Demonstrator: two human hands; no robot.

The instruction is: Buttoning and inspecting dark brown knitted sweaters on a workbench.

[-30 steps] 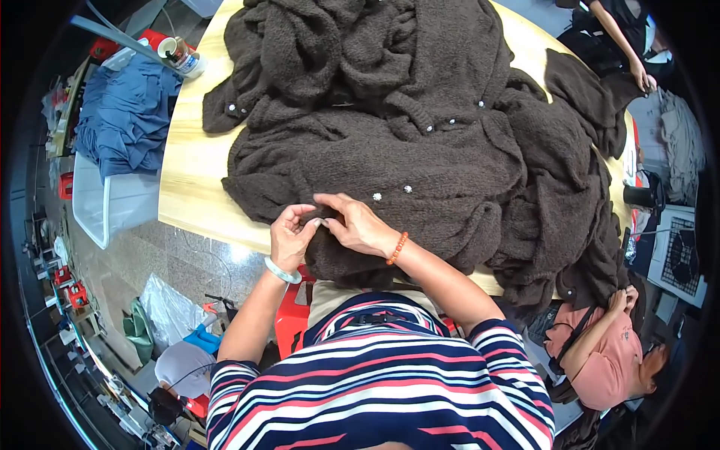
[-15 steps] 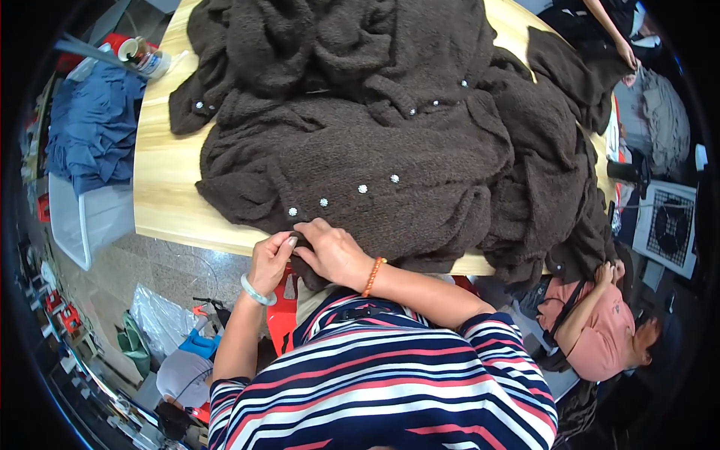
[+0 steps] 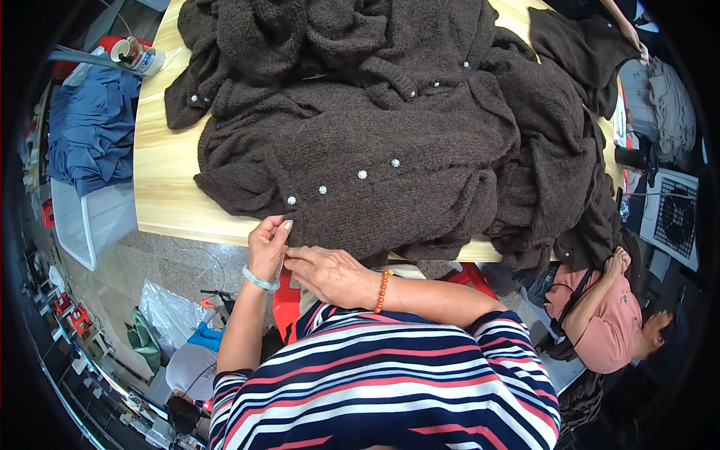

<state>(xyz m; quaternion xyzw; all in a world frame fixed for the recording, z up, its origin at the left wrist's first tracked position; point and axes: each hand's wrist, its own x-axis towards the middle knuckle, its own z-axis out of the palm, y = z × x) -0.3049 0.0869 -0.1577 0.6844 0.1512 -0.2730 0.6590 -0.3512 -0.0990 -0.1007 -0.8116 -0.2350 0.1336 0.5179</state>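
Note:
A dark brown knitted cardigan (image 3: 420, 142) lies on the table before me, its front edge toward my body. Several sparkly white buttons (image 3: 363, 174) run along it in a slanting row. At its near left corner, my left hand (image 3: 265, 247) pinches the knit edge between thumb and fingers. Close beside it, below the table edge, my right hand (image 3: 334, 277) is closed, its fingertips almost meeting the left hand. What the right fingers hold, if anything, is too small to make out.
More brown knitwear (image 3: 300, 37) is heaped on the wooden table (image 3: 169, 180). Blue cloth (image 3: 94, 127) fills a white bin (image 3: 75, 217) at left; a jar (image 3: 142, 58) stands on the far left corner. A person in pink (image 3: 592, 322) handles brown knit at right; another person's arm (image 3: 626, 26) reaches in beyond.
My right hand has drawn back toward my body and a little right, off the cardigan's front. The left hand has shifted slightly up and left, still at the corner.

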